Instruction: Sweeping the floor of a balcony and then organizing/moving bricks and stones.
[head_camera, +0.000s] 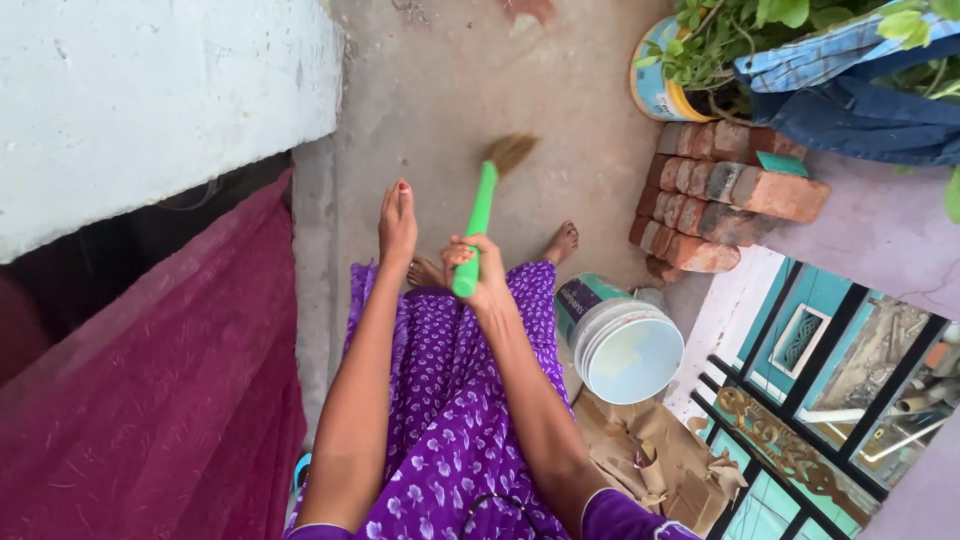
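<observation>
Sweeping underway on a narrow concrete floor (440, 90), judged from the broom's blurred bristle end.

- Right hand (475, 265): fingers wrapped tight around the lower end of the green-handled broom (481, 215), thumb over the grip. Handle angles up and away from the body; the brown bristles meet the floor ahead of the bare feet.
- Left hand (397, 222): holds nothing, fingers straight and pressed together, palm down, stretched forward just beside the handle, not touching it.
- Purple flowered dress (450, 400) fills the lower middle; toes show beyond its hem.
- Right of the feet: white plastic bucket (625, 345), tipped toward the camera, looks empty. Torn brown cardboard (650, 455) below it. Stacked bricks (715, 195) beyond, a potted plant (700, 50) on top, blue cloth (850, 100) draped nearby.
- Left: maroon fabric (160, 400) under a white ledge (150, 90).

Judgement: mid-stroke, one-handed. The next stroke calls for short pulls in a tight lane, keeping the bristles away from the bucket and brick base.
</observation>
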